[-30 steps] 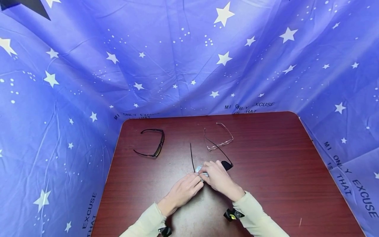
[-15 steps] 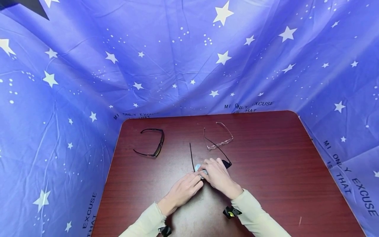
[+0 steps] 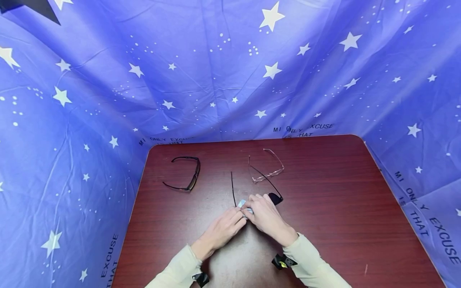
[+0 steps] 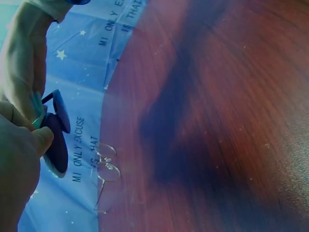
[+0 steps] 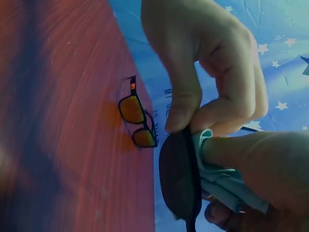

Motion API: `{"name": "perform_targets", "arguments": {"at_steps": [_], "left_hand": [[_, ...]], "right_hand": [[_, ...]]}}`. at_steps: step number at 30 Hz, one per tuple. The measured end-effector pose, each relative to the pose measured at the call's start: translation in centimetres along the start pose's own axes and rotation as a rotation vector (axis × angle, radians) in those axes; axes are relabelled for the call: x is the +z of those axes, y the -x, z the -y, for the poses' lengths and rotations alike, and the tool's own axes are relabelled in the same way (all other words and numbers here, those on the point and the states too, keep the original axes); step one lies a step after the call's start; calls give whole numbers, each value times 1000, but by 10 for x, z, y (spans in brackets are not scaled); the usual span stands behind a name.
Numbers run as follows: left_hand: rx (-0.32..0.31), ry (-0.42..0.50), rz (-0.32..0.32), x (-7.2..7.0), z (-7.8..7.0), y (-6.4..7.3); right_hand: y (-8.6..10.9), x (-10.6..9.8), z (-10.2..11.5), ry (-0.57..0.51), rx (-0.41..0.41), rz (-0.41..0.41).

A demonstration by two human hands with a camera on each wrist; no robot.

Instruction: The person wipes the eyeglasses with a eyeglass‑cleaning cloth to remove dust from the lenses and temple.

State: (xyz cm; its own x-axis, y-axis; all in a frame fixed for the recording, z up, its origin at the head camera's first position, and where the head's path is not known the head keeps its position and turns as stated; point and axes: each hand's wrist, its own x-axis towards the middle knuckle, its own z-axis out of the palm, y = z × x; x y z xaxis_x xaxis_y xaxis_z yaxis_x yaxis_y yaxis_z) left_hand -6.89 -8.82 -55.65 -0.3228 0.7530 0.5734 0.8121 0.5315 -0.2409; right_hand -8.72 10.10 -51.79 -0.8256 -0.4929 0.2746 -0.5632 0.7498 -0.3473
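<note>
Dark-lensed sunglasses [image 3: 275, 199] are held off the table between both hands, their thin black temples unfolded and pointing away from me. My left hand [image 3: 221, 229] pinches the frame at one lens's edge between thumb and finger, plain in the right wrist view. In my right hand [image 3: 266, 216] is a folded light-blue cloth [image 5: 231, 186], which the fingers press against the back of a lens [image 5: 177, 174]. The head view hides most of the lenses behind the hands.
Thin metal-framed eyeglasses [image 3: 268, 176] lie just beyond the sunglasses. Farther left, black-framed glasses with yellow-orange lenses [image 3: 194, 176] rest unfolded. The reddish-brown table [image 3: 342, 192] ends at a blue starred curtain [image 3: 216, 80] at the back and sides.
My right hand and the cloth shift slightly back and forth at the lens. My left hand stays almost still with its grip on the frame.
</note>
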Motion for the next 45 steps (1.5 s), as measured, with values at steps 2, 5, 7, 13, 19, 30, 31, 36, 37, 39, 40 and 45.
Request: {"name": "perform_targets", "arguments": {"at_steps": [2,5,7,13,19,30,31,36,37,39,40,45], "left_hand": [[0,6,0,0,1,-1],[2,16,2,0,1,-1],[3,15,3,0,1,-1],[-9,19,-4,1,0,0],[8,10,-3,3,0,-1],[14,-3,20,0,0,0],[17,-14,25,0,1,0],[12,-23,36,-1,5,1],[12,-23,31,-2,6,2],[10,-10,23,-2,8,3],[12,-7,19,-3,8,4],[19,0,-4,-3,13,6]], "right_hand": [[-1,0,-1,31,7,-8],[-2,0,-4,101,39,-24],[-3,-1,-6,126,60,-30],[-3,-1,-6,97,56,1],[-1,-1,0,2,18,37],[-1,-3,-8,43,125,2],[-1,-4,-8,23,127,-9],[1,-10,-13,-51,144,-122],[1,-11,-15,-51,152,-150],[1,-13,-19,-42,175,-198],[1,-14,-21,-24,189,-214],[3,-16,-31,65,256,-189]]}}
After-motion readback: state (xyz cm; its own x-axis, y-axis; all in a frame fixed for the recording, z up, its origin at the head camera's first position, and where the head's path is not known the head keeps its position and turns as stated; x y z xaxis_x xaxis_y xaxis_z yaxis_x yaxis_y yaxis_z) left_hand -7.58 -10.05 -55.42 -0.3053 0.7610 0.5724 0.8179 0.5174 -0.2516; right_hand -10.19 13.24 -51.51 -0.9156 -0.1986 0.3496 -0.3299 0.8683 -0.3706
